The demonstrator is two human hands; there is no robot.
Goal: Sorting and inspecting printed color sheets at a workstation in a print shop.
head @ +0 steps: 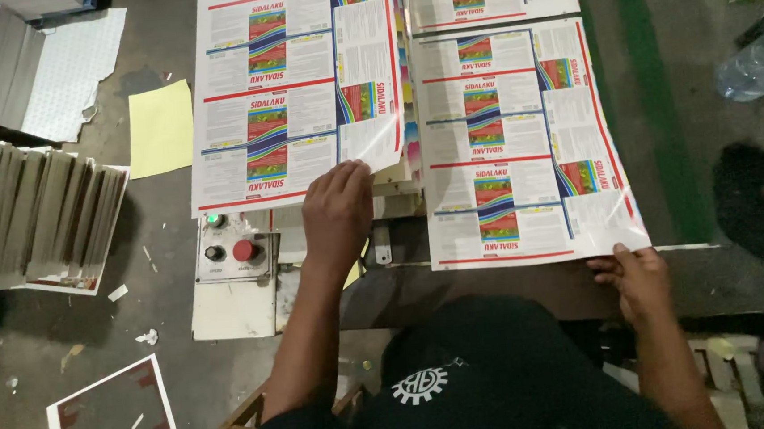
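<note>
1. Fingers of my left hand (337,210) lie flat and spread on the near right corner of the left printed sheet (297,86), whose edge curls up there; nothing is clasped.
2. Right hand (635,279) pinches the near right corner of the right printed sheet (520,142); the fingers underneath are hidden.
3. Both sheets run out of view at the top.
4. Control box (234,252) with green, black and red buttons sits just left of my left wrist.
5. What the stacked sheets rest on is perhaps a machine bed, mostly covered.
</note>
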